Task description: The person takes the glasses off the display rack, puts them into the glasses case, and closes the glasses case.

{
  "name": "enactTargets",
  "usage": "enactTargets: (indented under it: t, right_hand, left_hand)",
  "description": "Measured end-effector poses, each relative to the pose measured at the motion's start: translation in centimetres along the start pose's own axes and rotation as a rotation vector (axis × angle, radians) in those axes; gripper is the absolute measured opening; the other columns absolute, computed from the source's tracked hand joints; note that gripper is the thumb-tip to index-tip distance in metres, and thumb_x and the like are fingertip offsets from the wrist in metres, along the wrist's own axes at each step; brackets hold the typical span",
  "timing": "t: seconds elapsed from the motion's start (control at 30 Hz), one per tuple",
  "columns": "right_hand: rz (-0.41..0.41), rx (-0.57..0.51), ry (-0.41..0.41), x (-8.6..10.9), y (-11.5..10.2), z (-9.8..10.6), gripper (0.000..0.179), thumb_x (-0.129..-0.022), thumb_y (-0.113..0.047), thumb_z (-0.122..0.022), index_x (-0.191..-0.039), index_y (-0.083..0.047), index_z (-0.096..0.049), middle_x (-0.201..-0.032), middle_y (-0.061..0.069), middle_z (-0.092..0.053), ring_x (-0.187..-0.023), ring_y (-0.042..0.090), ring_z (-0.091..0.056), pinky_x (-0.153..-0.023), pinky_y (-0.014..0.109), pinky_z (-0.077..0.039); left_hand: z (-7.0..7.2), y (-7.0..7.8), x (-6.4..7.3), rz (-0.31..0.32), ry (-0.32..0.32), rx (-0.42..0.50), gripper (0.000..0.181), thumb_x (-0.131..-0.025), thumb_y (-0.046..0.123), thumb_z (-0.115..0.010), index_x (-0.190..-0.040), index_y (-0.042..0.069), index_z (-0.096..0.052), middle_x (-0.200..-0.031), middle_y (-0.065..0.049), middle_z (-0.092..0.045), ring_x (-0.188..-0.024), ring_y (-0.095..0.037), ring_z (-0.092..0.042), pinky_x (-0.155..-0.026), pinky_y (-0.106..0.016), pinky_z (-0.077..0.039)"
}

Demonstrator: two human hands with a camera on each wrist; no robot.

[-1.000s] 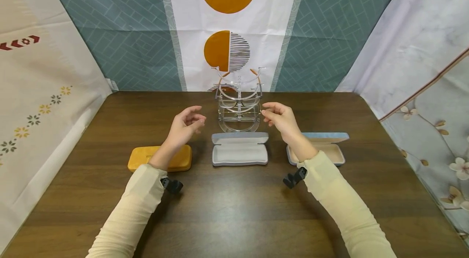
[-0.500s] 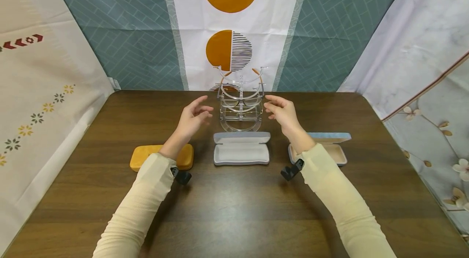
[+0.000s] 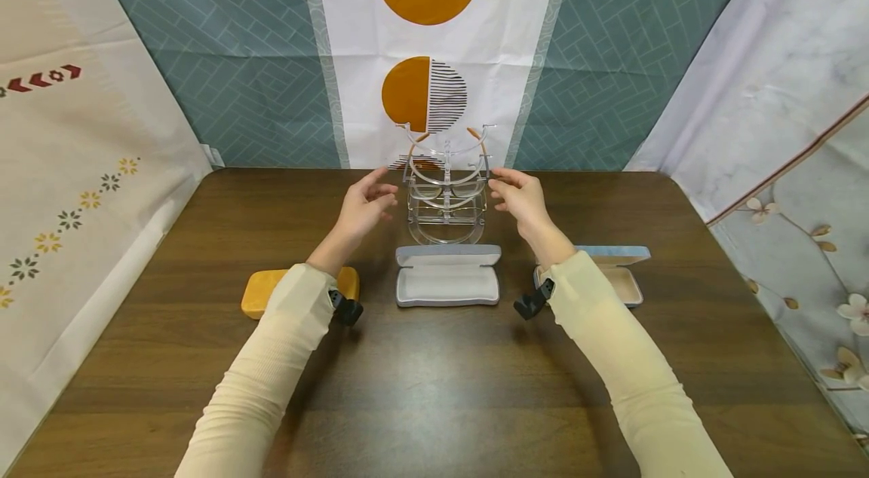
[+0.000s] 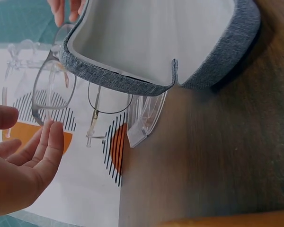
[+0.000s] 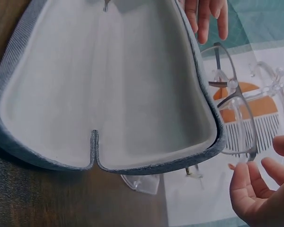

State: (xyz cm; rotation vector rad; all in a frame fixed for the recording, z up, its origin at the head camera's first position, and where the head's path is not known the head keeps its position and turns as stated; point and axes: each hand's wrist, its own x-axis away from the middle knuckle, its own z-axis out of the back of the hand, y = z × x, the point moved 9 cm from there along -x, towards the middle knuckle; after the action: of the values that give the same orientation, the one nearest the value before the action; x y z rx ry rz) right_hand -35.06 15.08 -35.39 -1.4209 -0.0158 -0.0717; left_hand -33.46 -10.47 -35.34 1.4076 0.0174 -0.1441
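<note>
A clear display stand [image 3: 446, 240] rises behind the middle glasses case. On it sit a pair of grey-framed eyeglasses [image 5: 237, 94] with orange temple tips and, lower down, a pair of thin wire-rimmed eyeglasses [image 4: 109, 113]. My left hand [image 3: 363, 205] is raised at the stand's left, its fingers loosely bent and holding nothing. At the right side, my right hand [image 3: 521, 200] has its fingertips close to the grey frame's corner. Whether either hand touches that frame, I cannot tell.
An open grey glasses case [image 3: 448, 303] lies in front of the stand. To the right, partly behind the right forearm, is an open blue case [image 3: 614, 254]. A closed yellow case [image 3: 259, 294] lies left, partly covered by the left sleeve. Patterned cloths hang around the table.
Both hands have moved forward and up along the stand, and the left has come in toward it from the left. The eyeglasses and cases keep their places.
</note>
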Motion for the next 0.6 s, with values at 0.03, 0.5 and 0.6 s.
enactTargets:
  t: [0.03, 0.5, 0.6]
  right_hand:
    - [-0.005, 0.004, 0.0, -0.2, 0.1, 0.0, 0.037, -0.091, -0.012, -0.056, -0.126, -0.003, -0.053, -0.102, 0.003, -0.055, -0.086, 0.02, -0.057, -0.059, 0.02, -0.05]
    - [-0.07, -0.017, 0.023, -1.6, 1.1, -0.4, 0.038, -0.092, -0.015, -0.055, -0.128, -0.004, -0.052, -0.11, 0.017, -0.056, -0.066, 0.007, -0.057, -0.057, 0.019, -0.048]
    - [-0.071, -0.021, 0.028, -1.7, 1.0, -0.6, 0.037, -0.091, -0.013, -0.055, -0.127, -0.003, -0.052, -0.1, 0.011, -0.058, -0.061, 0.003, -0.056, -0.055, 0.018, -0.048]
  left_hand:
    - [-0.1, -0.1, -0.1, 0.003, 0.001, 0.002, 0.054, -0.089, -0.004, -0.048, -0.14, 0.005, -0.033, -0.115, -0.023, -0.055, -0.097, -0.037, -0.055, -0.068, -0.038, -0.052]
    - [-1.1, -0.8, -1.9, 0.029, 0.059, 0.024, 0.049, -0.092, 0.003, -0.05, -0.139, 0.006, -0.037, -0.113, -0.027, -0.055, -0.079, -0.027, -0.058, -0.055, -0.028, -0.052]
    - [-1.2, -1.0, -2.1, 0.024, 0.08, 0.026, 0.047, -0.091, 0.005, -0.051, -0.137, 0.007, -0.04, -0.109, -0.028, -0.056, -0.071, -0.023, -0.055, -0.051, -0.026, -0.049]
